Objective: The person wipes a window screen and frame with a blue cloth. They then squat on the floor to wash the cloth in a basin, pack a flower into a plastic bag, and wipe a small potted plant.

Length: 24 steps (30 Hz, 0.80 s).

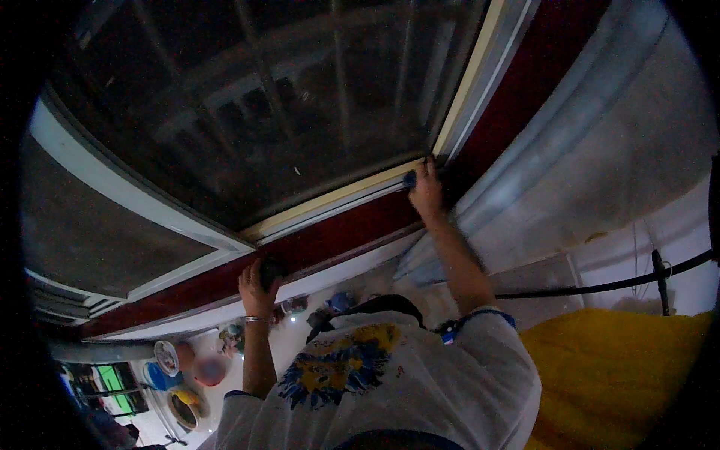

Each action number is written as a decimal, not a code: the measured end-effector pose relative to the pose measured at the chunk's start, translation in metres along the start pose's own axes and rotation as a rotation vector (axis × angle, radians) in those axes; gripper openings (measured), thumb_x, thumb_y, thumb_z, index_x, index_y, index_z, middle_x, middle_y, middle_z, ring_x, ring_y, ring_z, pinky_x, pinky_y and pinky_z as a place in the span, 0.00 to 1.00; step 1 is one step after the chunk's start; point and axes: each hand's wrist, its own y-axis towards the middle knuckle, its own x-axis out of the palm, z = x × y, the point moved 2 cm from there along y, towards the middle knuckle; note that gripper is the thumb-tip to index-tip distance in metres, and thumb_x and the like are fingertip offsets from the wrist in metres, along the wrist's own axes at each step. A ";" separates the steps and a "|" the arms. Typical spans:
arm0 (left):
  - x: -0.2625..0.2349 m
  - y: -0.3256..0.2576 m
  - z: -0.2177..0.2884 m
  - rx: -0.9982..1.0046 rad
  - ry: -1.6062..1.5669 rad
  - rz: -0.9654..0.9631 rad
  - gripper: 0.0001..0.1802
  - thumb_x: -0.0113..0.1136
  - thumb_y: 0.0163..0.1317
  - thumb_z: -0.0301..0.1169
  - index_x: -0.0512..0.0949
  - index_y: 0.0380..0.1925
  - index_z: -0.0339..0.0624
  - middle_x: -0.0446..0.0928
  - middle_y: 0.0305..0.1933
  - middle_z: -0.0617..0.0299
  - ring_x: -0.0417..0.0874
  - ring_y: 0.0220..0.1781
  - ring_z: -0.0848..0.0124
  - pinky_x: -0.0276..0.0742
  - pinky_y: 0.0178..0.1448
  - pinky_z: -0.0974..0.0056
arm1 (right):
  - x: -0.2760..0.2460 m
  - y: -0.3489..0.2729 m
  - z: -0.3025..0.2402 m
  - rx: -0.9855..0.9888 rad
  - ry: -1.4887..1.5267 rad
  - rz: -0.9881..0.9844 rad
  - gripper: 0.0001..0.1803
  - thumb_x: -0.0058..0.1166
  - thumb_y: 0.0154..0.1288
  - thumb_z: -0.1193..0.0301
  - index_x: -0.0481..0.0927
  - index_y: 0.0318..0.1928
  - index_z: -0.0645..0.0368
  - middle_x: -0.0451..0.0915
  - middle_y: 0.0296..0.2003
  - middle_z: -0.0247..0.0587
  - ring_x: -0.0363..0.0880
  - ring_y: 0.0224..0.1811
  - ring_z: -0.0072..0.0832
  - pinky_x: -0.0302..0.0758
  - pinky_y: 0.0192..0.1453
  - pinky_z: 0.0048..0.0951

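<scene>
Window frame, cream-edged with a dark red band beneath, curves across the upper view around dark glass. Right hand presses a small blue object against the frame's lower right corner; how tightly the fingers close cannot be told. Left hand rests lower on the red band, curled around a small dark object. Below the frame lie round containers and yellow fabric; no labels are legible.

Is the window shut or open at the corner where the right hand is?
Looks shut: the window sash meets the cream frame with no visible gap by the right hand. The latch cannot be seen.
</scene>
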 end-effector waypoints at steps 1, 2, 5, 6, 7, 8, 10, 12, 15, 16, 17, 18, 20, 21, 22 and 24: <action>0.003 -0.001 -0.005 0.016 -0.001 0.004 0.33 0.67 0.41 0.36 0.70 0.50 0.39 0.72 0.46 0.46 0.71 0.48 0.49 0.67 0.52 0.49 | -0.006 -0.002 -0.026 -0.007 0.086 -0.045 0.26 0.53 0.44 0.85 0.67 0.48 0.61 0.63 0.58 0.56 0.68 0.53 0.54 0.72 0.50 0.47; 0.006 -0.002 -0.006 0.034 -0.002 0.009 0.33 0.67 0.41 0.36 0.70 0.50 0.38 0.73 0.46 0.47 0.72 0.48 0.49 0.67 0.51 0.48 | -0.007 -0.006 -0.041 -0.012 0.171 -0.088 0.26 0.53 0.44 0.86 0.68 0.48 0.61 0.64 0.57 0.56 0.68 0.53 0.55 0.72 0.50 0.47; 0.005 -0.001 -0.005 0.035 -0.005 0.027 0.32 0.67 0.42 0.36 0.70 0.50 0.38 0.73 0.46 0.48 0.72 0.47 0.50 0.68 0.51 0.49 | 0.007 -0.009 -0.018 -0.079 -0.014 -0.057 0.26 0.52 0.44 0.86 0.69 0.49 0.61 0.65 0.57 0.57 0.68 0.54 0.54 0.70 0.53 0.44; 0.003 0.000 -0.006 0.007 -0.005 0.005 0.32 0.67 0.42 0.36 0.70 0.50 0.38 0.73 0.46 0.48 0.72 0.47 0.50 0.68 0.51 0.50 | 0.002 -0.002 -0.005 -0.029 -0.062 -0.070 0.26 0.53 0.44 0.86 0.69 0.49 0.61 0.65 0.57 0.57 0.68 0.54 0.53 0.70 0.54 0.43; 0.002 -0.002 -0.004 -0.028 -0.007 -0.017 0.32 0.67 0.42 0.36 0.70 0.49 0.38 0.73 0.46 0.48 0.72 0.47 0.50 0.68 0.51 0.50 | -0.007 0.006 0.004 0.041 0.074 -0.031 0.26 0.53 0.44 0.86 0.70 0.48 0.61 0.65 0.56 0.56 0.68 0.54 0.53 0.69 0.55 0.42; 0.001 -0.003 -0.003 -0.064 -0.009 -0.038 0.32 0.67 0.42 0.36 0.70 0.49 0.38 0.73 0.45 0.49 0.72 0.47 0.50 0.68 0.51 0.50 | -0.016 0.012 0.013 0.107 0.213 0.020 0.26 0.54 0.43 0.86 0.70 0.48 0.61 0.66 0.56 0.56 0.69 0.54 0.52 0.68 0.57 0.41; -0.001 -0.001 0.002 -0.065 -0.040 -0.031 0.32 0.67 0.42 0.37 0.70 0.50 0.38 0.73 0.46 0.49 0.72 0.46 0.50 0.68 0.51 0.50 | -0.016 0.010 0.015 -0.069 -0.191 0.028 0.26 0.54 0.43 0.85 0.70 0.48 0.61 0.66 0.56 0.55 0.69 0.54 0.52 0.68 0.56 0.42; -0.001 -0.002 0.002 -0.057 -0.060 -0.016 0.32 0.67 0.43 0.37 0.70 0.50 0.38 0.73 0.46 0.49 0.73 0.46 0.50 0.68 0.51 0.50 | -0.010 0.008 -0.001 -0.029 -0.078 -0.012 0.26 0.56 0.42 0.84 0.70 0.48 0.61 0.66 0.56 0.54 0.69 0.54 0.52 0.69 0.55 0.44; 0.003 -0.003 -0.004 -0.034 -0.064 -0.006 0.33 0.68 0.43 0.37 0.69 0.51 0.39 0.73 0.45 0.48 0.72 0.46 0.50 0.68 0.51 0.50 | -0.002 -0.001 -0.009 -0.153 0.028 -0.090 0.27 0.55 0.43 0.83 0.69 0.49 0.62 0.65 0.58 0.54 0.70 0.53 0.52 0.70 0.54 0.43; 0.002 -0.004 -0.005 -0.040 -0.053 -0.011 0.33 0.68 0.42 0.37 0.69 0.51 0.39 0.73 0.45 0.48 0.72 0.47 0.49 0.68 0.51 0.50 | -0.003 0.003 -0.001 -0.122 -0.056 -0.076 0.27 0.55 0.43 0.83 0.69 0.49 0.62 0.65 0.58 0.54 0.69 0.53 0.52 0.69 0.55 0.42; 0.002 -0.005 -0.006 -0.045 -0.043 -0.017 0.34 0.68 0.42 0.37 0.69 0.51 0.39 0.73 0.46 0.48 0.72 0.47 0.49 0.68 0.51 0.50 | -0.005 0.010 0.008 -0.091 -0.141 -0.061 0.27 0.55 0.44 0.83 0.69 0.49 0.63 0.65 0.58 0.54 0.69 0.54 0.51 0.69 0.55 0.42; 0.003 -0.004 -0.006 -0.056 -0.027 -0.017 0.34 0.68 0.42 0.37 0.69 0.51 0.39 0.73 0.45 0.48 0.72 0.47 0.49 0.68 0.51 0.50 | -0.008 0.016 0.020 -0.062 -0.226 -0.042 0.27 0.55 0.44 0.84 0.69 0.50 0.63 0.65 0.58 0.54 0.69 0.55 0.51 0.69 0.56 0.41; 0.005 -0.005 -0.006 -0.079 0.005 -0.015 0.34 0.69 0.42 0.36 0.69 0.51 0.40 0.73 0.45 0.48 0.72 0.47 0.49 0.69 0.51 0.50 | -0.007 0.016 0.033 -0.122 -0.256 -0.004 0.27 0.55 0.43 0.84 0.70 0.49 0.63 0.64 0.58 0.54 0.69 0.55 0.49 0.69 0.57 0.39; 0.004 -0.005 -0.006 -0.078 -0.019 -0.015 0.34 0.69 0.42 0.36 0.69 0.51 0.39 0.73 0.45 0.48 0.73 0.47 0.49 0.69 0.51 0.50 | -0.004 0.014 0.025 -0.059 -0.206 -0.008 0.27 0.56 0.42 0.83 0.71 0.49 0.63 0.65 0.58 0.54 0.69 0.55 0.49 0.69 0.57 0.39; 0.002 -0.004 -0.004 -0.075 -0.047 -0.014 0.34 0.69 0.41 0.37 0.69 0.51 0.39 0.73 0.45 0.48 0.73 0.47 0.49 0.69 0.51 0.50 | -0.006 0.011 0.017 0.006 -0.161 -0.010 0.26 0.56 0.42 0.83 0.71 0.48 0.63 0.65 0.58 0.54 0.69 0.55 0.48 0.68 0.58 0.39; 0.001 -0.004 -0.003 -0.079 -0.085 -0.016 0.34 0.69 0.41 0.37 0.69 0.51 0.39 0.73 0.46 0.48 0.73 0.47 0.49 0.69 0.51 0.50 | -0.008 0.007 -0.006 -0.065 -0.056 -0.050 0.27 0.57 0.42 0.83 0.71 0.48 0.63 0.66 0.57 0.54 0.70 0.54 0.48 0.69 0.57 0.39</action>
